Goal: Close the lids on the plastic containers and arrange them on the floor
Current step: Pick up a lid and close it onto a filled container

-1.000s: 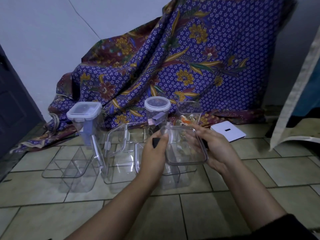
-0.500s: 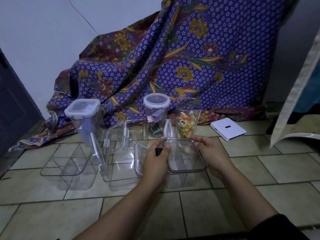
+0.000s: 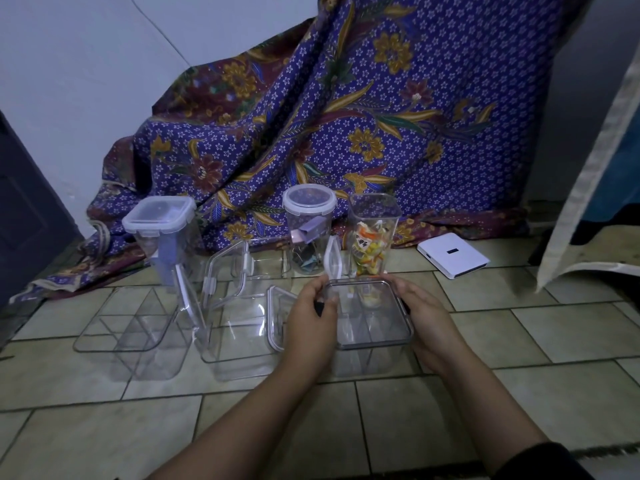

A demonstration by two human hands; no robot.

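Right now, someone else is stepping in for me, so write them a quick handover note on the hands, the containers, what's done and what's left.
Left hand and right hand both grip the clear lid, set on the square container in front; whether it is latched cannot be told.
Done: the square tub at back left and the round jar have lids on.
Left: the tall snack container is open, with a lid leaning beside it. Two clear containers at left, the divided one and the middle one, stand with lids up.
Then line everything up on the floor.

Patterned purple cloth (image 3: 381, 126) draped against wall; white flat box (image 3: 453, 255) on tiles.
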